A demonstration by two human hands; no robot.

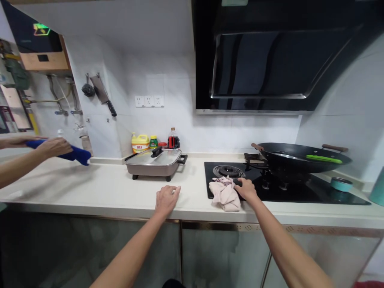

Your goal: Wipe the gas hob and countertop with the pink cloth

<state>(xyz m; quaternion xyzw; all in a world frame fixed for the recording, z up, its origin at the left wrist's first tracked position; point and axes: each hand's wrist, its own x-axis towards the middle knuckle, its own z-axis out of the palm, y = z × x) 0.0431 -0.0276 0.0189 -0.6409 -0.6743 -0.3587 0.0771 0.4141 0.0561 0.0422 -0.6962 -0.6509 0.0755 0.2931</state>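
Observation:
My right hand (247, 189) is over the front left part of the black cooktop (258, 192). Its fingertips meet the right edge of a crumpled pale pink cloth (227, 195) and seem to pinch it. The cloth lies bunched across the cooktop's front corner and the white counter, just in front of the left burner (229, 171). With nothing in it, my left hand (167, 200) rests on the counter near the front edge, fingers loosely bent and thumb apart. Behind that hand stands a brown electric pan (151, 170) with a glass lid.
A large black wok (300, 158) with a green utensil (324, 159) sits over the right burner, beside a teal round container (341, 184). Bottles and a yellow jug (140, 144) stand behind the pan. At left, another person's hands hold a blue cloth (76, 154). A range hood hangs above.

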